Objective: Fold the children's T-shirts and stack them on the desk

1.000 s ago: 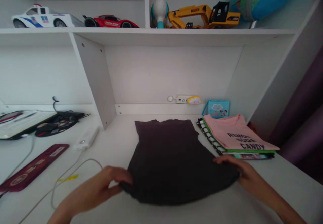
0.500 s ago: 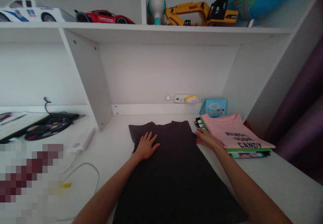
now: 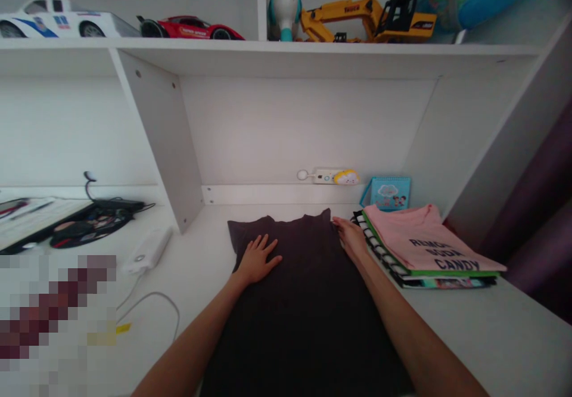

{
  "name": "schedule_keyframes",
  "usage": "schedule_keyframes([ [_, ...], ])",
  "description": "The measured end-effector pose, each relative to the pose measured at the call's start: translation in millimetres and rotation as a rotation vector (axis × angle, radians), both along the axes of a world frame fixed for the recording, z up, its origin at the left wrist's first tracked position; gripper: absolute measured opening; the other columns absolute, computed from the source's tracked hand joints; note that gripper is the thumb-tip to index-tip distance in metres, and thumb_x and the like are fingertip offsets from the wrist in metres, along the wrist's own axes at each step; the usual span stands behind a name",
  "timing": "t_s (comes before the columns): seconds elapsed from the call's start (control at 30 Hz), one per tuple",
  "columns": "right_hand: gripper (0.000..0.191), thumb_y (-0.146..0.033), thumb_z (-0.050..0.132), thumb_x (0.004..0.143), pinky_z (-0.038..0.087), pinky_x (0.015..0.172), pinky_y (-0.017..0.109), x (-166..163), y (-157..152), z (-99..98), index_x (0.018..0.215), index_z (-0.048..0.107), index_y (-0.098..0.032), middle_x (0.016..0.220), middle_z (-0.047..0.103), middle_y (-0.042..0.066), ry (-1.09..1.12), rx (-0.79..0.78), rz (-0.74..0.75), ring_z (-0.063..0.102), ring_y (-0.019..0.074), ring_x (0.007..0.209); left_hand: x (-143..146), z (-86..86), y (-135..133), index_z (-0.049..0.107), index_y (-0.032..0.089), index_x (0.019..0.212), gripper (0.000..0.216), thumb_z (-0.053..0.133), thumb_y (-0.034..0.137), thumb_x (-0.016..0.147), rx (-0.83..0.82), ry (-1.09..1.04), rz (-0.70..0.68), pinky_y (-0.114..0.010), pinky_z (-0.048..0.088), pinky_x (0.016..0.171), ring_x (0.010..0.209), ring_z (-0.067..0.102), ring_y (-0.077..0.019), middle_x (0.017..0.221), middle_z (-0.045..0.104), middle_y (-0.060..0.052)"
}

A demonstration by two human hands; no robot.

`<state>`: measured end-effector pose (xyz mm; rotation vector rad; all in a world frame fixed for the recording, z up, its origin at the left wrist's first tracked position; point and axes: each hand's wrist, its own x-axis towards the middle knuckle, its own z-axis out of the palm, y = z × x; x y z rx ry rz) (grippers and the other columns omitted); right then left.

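A dark T-shirt (image 3: 308, 301) lies spread on the white desk, its neck end toward the back wall. My left hand (image 3: 259, 259) rests flat on its upper left part, fingers apart. At the upper right corner, my right hand (image 3: 351, 236) has its fingers closed on the edge of the sleeve, which is slightly lifted. Just right of that hand sits a stack of folded clothes, with a pink shirt (image 3: 402, 230) bearing dark lettering on top. My forearms cover parts of the T-shirt's sides.
Behind the stack stands a blue desk calendar (image 3: 389, 193). A power strip (image 3: 324, 176) lies against the back wall. To the left are a white device (image 3: 149, 251) with a cable and a dark tray (image 3: 92, 224) of small items. Overhead, a shelf (image 3: 313, 50) holds toys.
My right hand has moved left and slightly away from me, drawing the sleeve corner inward and up. My left hand stays in place. The view has shifted slightly.
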<state>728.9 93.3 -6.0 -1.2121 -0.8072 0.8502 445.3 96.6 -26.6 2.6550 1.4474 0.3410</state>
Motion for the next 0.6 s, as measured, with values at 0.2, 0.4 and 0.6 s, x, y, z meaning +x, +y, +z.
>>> schedule_keyframes([
  [0.2, 0.037, -0.019, 0.043, 0.078, 0.026, 0.099, 0.041, -2, -26, 4.9, 0.113, 0.053, -0.010, 0.120, 0.045, 0.017, -1.096, 0.078, -0.329, 0.035, 0.0260, 0.118, 0, -0.5, -1, 0.030, 0.024, 0.135, 0.065, 0.022, 0.062, 0.083, 0.008, 0.006, 0.008, -0.046, 0.014, 0.102, 0.130, 0.016, -0.0294, 0.142, 0.023, -0.010],
  [0.4, 0.032, -0.017, 0.045, 0.077, 0.017, 0.096, 0.056, -7, -28, -2.8, 0.105, 0.057, -0.006, 0.136, 0.027, 0.022, -1.506, -0.270, -0.477, 0.006, 0.0391, 0.128, 1, -4.3, 2, 0.028, 0.024, 0.136, 0.066, 0.021, 0.063, 0.082, 0.013, 0.025, 0.001, -0.046, 0.013, 0.102, 0.130, 0.015, -0.0296, 0.142, 0.023, -0.010],
  [0.6, 0.057, -0.042, 0.027, 0.088, 0.024, 0.099, 0.049, -27, 3, -10.2, 0.134, 0.030, -0.010, 0.141, 0.024, 0.013, -1.522, -0.268, 0.201, 0.015, 0.0289, 0.130, 1, -6.5, 1, 0.027, 0.030, 0.135, 0.064, 0.017, 0.065, 0.082, 0.030, 0.055, 0.012, -0.048, 0.016, 0.101, 0.130, 0.016, -0.0294, 0.143, 0.022, -0.009],
])
